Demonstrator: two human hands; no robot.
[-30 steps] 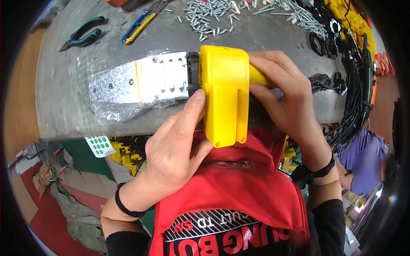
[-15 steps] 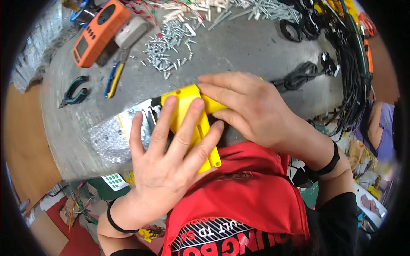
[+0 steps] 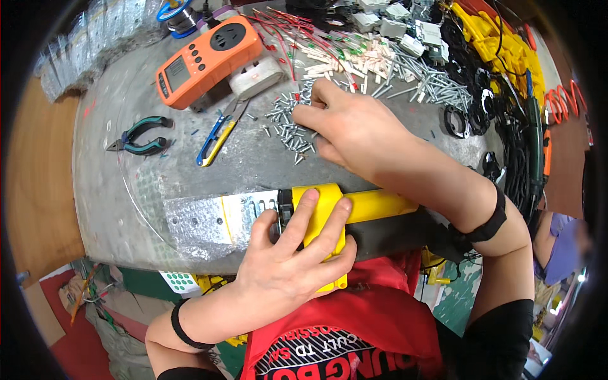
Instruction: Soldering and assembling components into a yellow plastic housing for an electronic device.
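In the head view, the left hand [image 3: 278, 269] grasps a yellow housing [image 3: 327, 204] from above, fingers splayed across it and the thumb along its right side. The housing lies near the front edge of the grey bench [image 3: 202, 177], its lower end hanging toward a red garment [image 3: 386, 297]. A yellow handle [image 3: 383, 206] runs right from it, beneath the right forearm. On its left, a black collar [image 3: 285, 206] joins a silver slotted plate [image 3: 239, 212] that lies on clear wrapping [image 3: 202, 253].

The right hand [image 3: 354, 126] reaches past the housing to a pile of small screws [image 3: 285, 136], thumb and fingers bent among them; whether it has a screw between the fingertips cannot be told. Left of the pile lie blue-and-yellow snips [image 3: 218, 142] and dark-handled pliers [image 3: 142, 150], with an orange meter [image 3: 209, 63] behind them. Longer bolts [image 3: 437, 88] are heaped to the right of the screws.
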